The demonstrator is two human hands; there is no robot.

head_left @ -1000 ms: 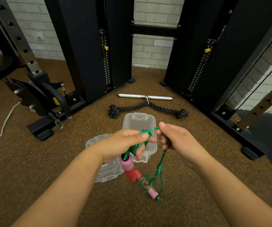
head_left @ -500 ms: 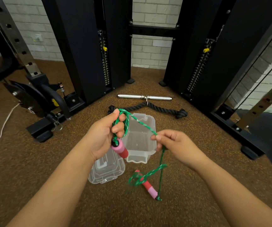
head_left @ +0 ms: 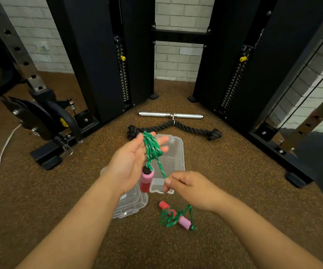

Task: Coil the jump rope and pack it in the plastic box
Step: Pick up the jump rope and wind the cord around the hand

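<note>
A green jump rope (head_left: 151, 148) is wound in several loops around the fingers of my left hand (head_left: 131, 164), palm up. One pink and red handle (head_left: 146, 179) hangs below that hand. My right hand (head_left: 188, 188) pinches the rope strand just below the coil. The other pink and red handle (head_left: 180, 218) lies on the floor with loose rope around it. The clear plastic box (head_left: 173, 152) sits open on the floor beyond my hands, partly hidden by them. Its clear lid (head_left: 131, 206) lies to the left, under my left wrist.
A black rope attachment (head_left: 191, 128) and a chrome bar (head_left: 170, 115) lie on the brown rubber floor behind the box. Black cable-machine columns stand left and right. A weight plate and rack foot (head_left: 40, 121) sit at left.
My left hand has opened and turned palm up with the coil on its fingers. My right hand has dropped lower and nearer, drawing the strand down. The floor handle lies nearer the lid.
</note>
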